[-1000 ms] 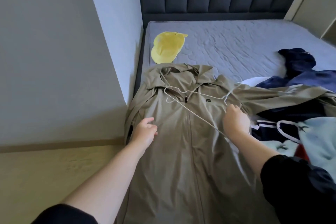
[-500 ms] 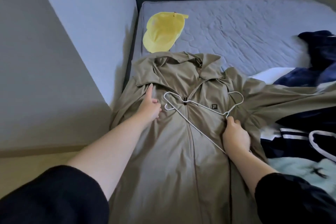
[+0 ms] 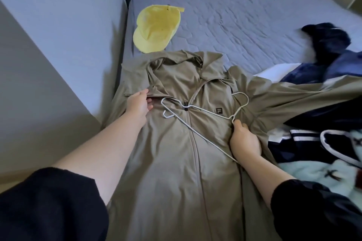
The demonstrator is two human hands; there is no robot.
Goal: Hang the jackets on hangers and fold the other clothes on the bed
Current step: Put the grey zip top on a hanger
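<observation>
An olive zip-up jacket (image 3: pixel 176 162) lies front-up along the left side of the bed, hood toward the headboard. A thin white wire hanger (image 3: pixel 203 110) lies across its chest, hook pointing right. My left hand (image 3: pixel 138 103) pinches the jacket's left collar edge by the hanger's end. My right hand (image 3: pixel 244 141) grips the hanger at the neck below the hook, knuckles down on the fabric. The jacket's right sleeve stretches out over the pile of clothes on the right.
A yellow cap (image 3: pixel 156 28) lies above the hood on the grey mattress (image 3: pixel 244 25). Dark blue and light blue clothes (image 3: pixel 323 127) are heaped at the right, a second white hanger (image 3: pixel 337 152) among them. A wall (image 3: pixel 49 64) runs close along the bed's left side.
My left hand moved up from the jacket's chest to the left collar and took hold of it. My right hand and the hanger stayed nearly put. The view tilted down and closer.
</observation>
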